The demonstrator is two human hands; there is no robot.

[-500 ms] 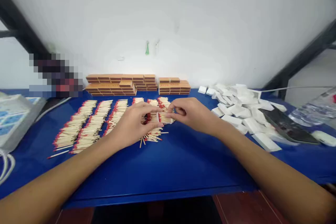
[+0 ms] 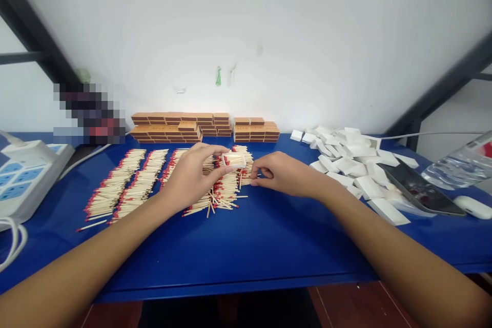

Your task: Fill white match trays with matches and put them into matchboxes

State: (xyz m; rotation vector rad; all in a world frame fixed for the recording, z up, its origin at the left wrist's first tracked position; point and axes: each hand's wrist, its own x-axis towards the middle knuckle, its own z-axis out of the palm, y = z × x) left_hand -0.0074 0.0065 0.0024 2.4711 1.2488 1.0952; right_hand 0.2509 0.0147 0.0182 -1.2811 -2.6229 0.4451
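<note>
Left grip [image 2: 192, 171]: thumb and fingers pinching a white tray [image 2: 240, 166] bearing matches [image 2: 234, 158]; right grip [image 2: 286, 174]: curled just beside it at loose matches [image 2: 245, 180], hold uncertain. Apparently done: brown boxes [image 2: 165, 130] stacked beyond both grips; outstanding: match rows [image 2: 114, 180] left of the left grip, tray heap [image 2: 346, 164] right of the right. Room: worktop [image 2: 246, 246] nearer than both grips, to its front edge.

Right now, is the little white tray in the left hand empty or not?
Not empty: pale matchsticks lie inside the white tray held by the left hand. Whether it is full, I cannot tell.
</note>
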